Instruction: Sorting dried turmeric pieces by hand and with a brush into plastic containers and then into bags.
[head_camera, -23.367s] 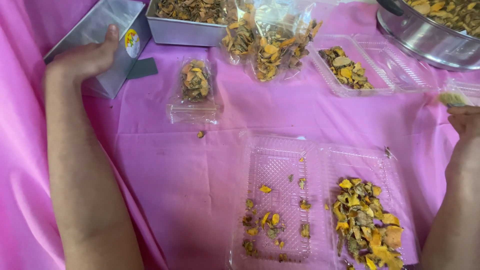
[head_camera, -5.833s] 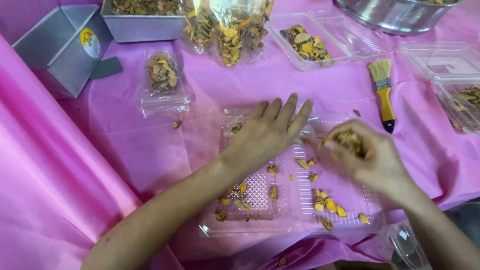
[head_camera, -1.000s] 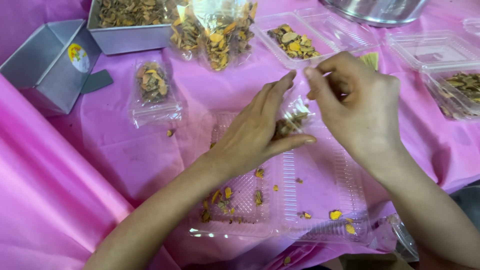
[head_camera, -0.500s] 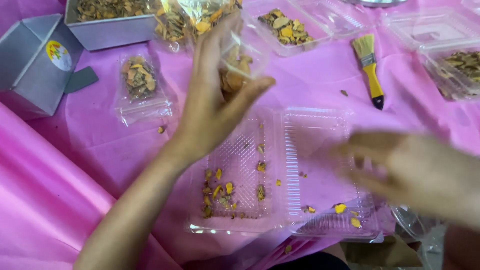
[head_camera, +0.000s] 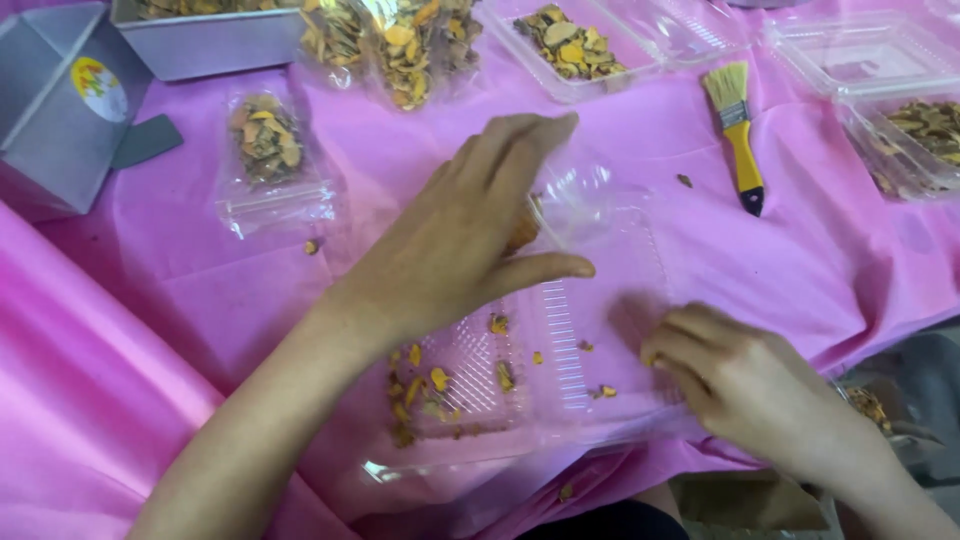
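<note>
The left hand (head_camera: 465, 235) hovers over the far edge of an open clear plastic clamshell tray (head_camera: 560, 345) that lies on a pink table cover (head_camera: 130, 330); its fingers close around a small clear plastic bag (head_camera: 560, 205) with a few brown-yellow dried pieces inside — thumb underneath, the other fingers stretched across the top, so the bag is pinched between them and held just above the tray. The right hand (head_camera: 745, 385) rests low on the near right half of the tray, its fingers curled down onto the plastic near some loose yellow bits; whether it actually pinches 1 of them cannot be told, since the fingertips are turned under. Scattered dried pieces (head_camera: 430, 385) lie mostly in the left half of the tray, with only a few in the right half. To the far left on the cover sits a filled, sealed small bag (head_camera: 268, 150), and beyond it a grey metal box (head_camera: 65, 100) with a round sticker. Along the far side stand a metal pan (head_camera: 215, 40), larger clear bags of dried pieces (head_camera: 400, 35), and another open clamshell (head_camera: 590, 45) holding more of the same. A yellow-handled brush (head_camera: 738, 135) lies right of the hands, well apart from them, and 1 more clear tray (head_camera: 900, 120) sits at the right edge.
</note>
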